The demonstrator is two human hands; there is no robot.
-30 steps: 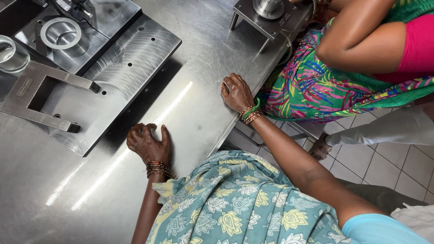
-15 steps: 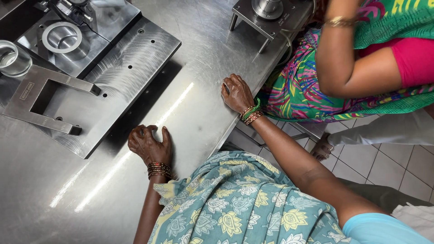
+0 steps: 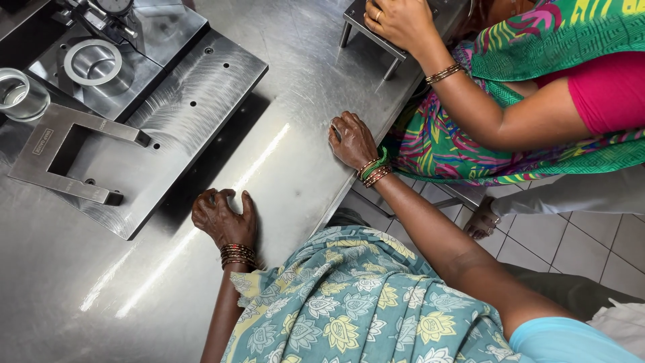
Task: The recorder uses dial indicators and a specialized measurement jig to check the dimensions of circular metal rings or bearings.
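I see my left hand (image 3: pixel 224 218) resting on the steel table (image 3: pixel 302 81), fingers loosely curled, holding nothing. Nearest it, the grey slotted plate (image 3: pixel 144 144) runs lower-left to upper-right. My right hand (image 3: pixel 352 140) rests fingers bent, empty, at the table edge

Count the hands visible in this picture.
3: left hand and right hand resting on the steel table; a co-worker's hand on a small metal stand. Others may be hidden.

Steel table (image 3: pixel 302 81); thick grey drilled plate (image 3: pixel 181 114) flat.
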